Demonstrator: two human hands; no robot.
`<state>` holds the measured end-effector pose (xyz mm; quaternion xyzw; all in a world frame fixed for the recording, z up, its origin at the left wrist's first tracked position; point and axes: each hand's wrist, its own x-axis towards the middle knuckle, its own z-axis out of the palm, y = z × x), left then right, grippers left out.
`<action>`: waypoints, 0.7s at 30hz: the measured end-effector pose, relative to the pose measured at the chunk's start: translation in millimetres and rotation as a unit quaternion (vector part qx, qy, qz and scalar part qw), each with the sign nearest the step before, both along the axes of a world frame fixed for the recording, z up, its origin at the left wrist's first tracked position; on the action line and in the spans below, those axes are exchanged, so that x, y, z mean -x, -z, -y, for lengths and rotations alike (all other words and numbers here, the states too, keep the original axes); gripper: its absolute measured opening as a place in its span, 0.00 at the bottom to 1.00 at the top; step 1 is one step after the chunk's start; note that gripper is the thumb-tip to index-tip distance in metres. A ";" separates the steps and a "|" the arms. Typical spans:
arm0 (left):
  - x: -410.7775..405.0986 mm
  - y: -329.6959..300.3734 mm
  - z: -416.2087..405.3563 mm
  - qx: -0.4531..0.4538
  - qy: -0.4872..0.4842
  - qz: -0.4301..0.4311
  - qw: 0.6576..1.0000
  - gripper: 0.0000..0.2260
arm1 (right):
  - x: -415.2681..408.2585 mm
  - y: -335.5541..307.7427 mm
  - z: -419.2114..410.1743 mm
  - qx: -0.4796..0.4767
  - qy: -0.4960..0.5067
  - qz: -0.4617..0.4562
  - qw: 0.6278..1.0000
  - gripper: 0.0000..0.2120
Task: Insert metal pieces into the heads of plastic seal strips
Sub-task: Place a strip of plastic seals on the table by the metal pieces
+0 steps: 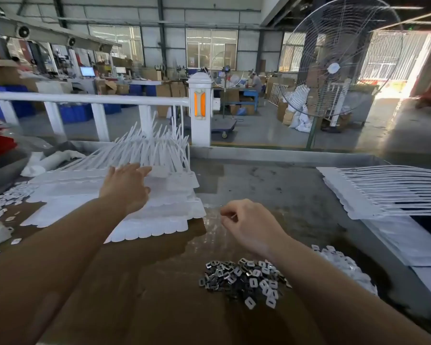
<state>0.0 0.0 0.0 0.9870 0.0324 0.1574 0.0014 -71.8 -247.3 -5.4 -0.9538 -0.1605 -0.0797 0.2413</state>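
**Reaching for the next sheet of seal strips**

The plastic seal strips (125,195) lie in the left centre of the frame, stacked in white sheets with scalloped lower edges, their thin tails fanning upward toward the white railing (85,98). I judge them light and flexible: the tails bend easily, while the flat heads look stiffer, so I would take a sheet at the head end, near its edge, not by the tails. The plastic looks smooth and maybe a little slippery.

My left hand (126,185) is above the stack, fingers almost straight and spread, holding nothing; whether the fingertips already touch the top sheet I cannot tell. My right hand (246,225) is in the centre, fingers curled with thumb against forefinger as in a pinch. It may hold one metal piece, but that is too small to see.

The metal pieces (244,280) make a loose pile in the lower centre: small flat plates, grey and shiny, each with a hole. They should be hard, light and easy to scatter, so best picked singly by the edges.

The brown table (159,295) is worn and partly glossy. A second fan of strips (388,192) lies at the right edge, small white parts (346,267) at lower right, and a large wire-cage fan (334,68) stands at upper right.
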 end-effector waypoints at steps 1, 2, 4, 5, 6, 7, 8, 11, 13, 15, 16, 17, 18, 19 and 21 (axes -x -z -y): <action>-3.1 0.4 0.3 0.031 0.000 -0.002 1.000 0.23 | -4.4 0.6 -1.2 0.005 0.006 -0.016 1.000 0.10; -5.4 -0.2 1.1 0.077 -0.001 -0.004 0.997 0.23 | -7.8 1.1 -1.4 0.001 0.011 -0.021 1.000 0.10; -8.7 0.0 4.2 0.157 -0.005 -0.001 0.988 0.23 | -14.4 3.8 -2.5 0.010 0.015 -0.032 0.999 0.10; -11.9 0.4 5.1 0.170 -0.008 0.000 0.985 0.22 | -18.3 5.8 -2.6 0.008 0.015 -0.041 0.999 0.10; -12.6 0.6 5.7 0.175 -0.016 -0.006 0.984 0.21 | -20.3 8.0 -2.4 0.003 0.018 -0.048 0.999 0.11; -14.9 1.2 4.2 0.168 -0.021 -0.008 0.986 0.21 | -22.4 9.8 -1.7 0.001 0.020 -0.053 0.998 0.11; -15.0 -0.3 3.5 0.156 -0.028 -0.010 0.987 0.20 | -22.5 10.2 -1.1 -0.001 0.022 -0.050 0.999 0.11; -17.3 -1.1 1.2 0.114 -0.043 0.001 0.993 0.19 | -23.1 14.5 2.1 -0.023 0.023 -0.046 0.998 0.11; -15.9 -5.3 4.2 0.073 -0.060 0.007 0.996 0.27 | -22.3 15.5 4.1 -0.043 0.020 -0.044 0.998 0.10; -14.2 -11.4 6.2 0.031 -0.062 0.031 0.997 0.33 | -24.1 15.5 5.6 -0.058 0.019 -0.043 0.997 0.10; -12.4 -15.4 8.1 0.012 -0.054 0.051 0.997 0.33 | -26.0 14.8 6.0 -0.065 0.018 -0.041 0.997 0.10; -10.5 -19.3 10.7 -0.004 -0.037 0.075 0.996 0.31 | -27.8 14.1 6.0 -0.075 0.018 -0.037 0.996 0.10; -7.7 -24.3 15.0 -0.020 -0.015 0.099 0.995 0.29 | -29.2 12.8 5.7 -0.086 0.017 -0.034 0.996 0.10; -4.7 -29.0 19.7 -0.033 0.006 0.123 0.992 0.26 | -30.5 11.7 5.2 -0.102 0.015 -0.034 0.994 0.10; 4.2 -39.3 33.7 -0.056 0.038 0.159 0.985 0.23 | -32.2 9.4 2.5 -0.156 0.010 -0.053 0.986 0.10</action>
